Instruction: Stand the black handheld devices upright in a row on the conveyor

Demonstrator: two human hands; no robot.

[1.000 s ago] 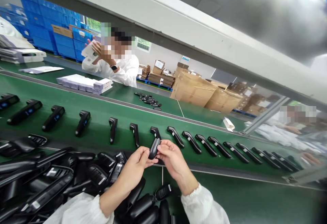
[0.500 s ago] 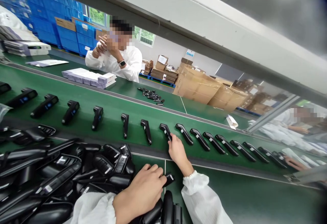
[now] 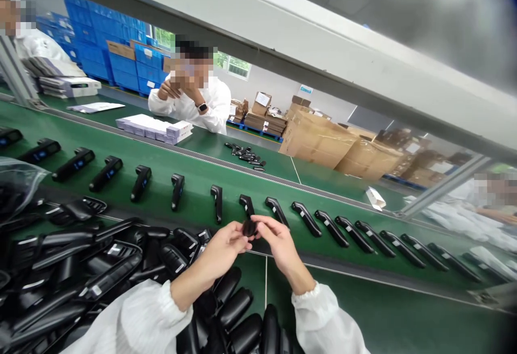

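Note:
A black handheld device (image 3: 249,228) is pinched between my left hand (image 3: 224,248) and my right hand (image 3: 278,242), held end-on just above the near edge of the green conveyor belt (image 3: 161,203). Both hands grip it with their fingertips. A long row of the same black devices (image 3: 307,218) lies side by side on the belt beyond my hands. A big heap of black devices (image 3: 100,273) fills the near left, under my left forearm.
A person in white sits across the belt, hands at the face, beside stacked white boxes (image 3: 155,128) and small black parts (image 3: 247,156). Cardboard cartons (image 3: 319,139) and blue crates (image 3: 105,57) stand behind. Other workers sit far left and far right. A grey beam (image 3: 283,36) crosses overhead.
My right hand left the row on the belt, and my left hand rose from the heap with a device. Both hands now meet on that device. The row has shifted left.

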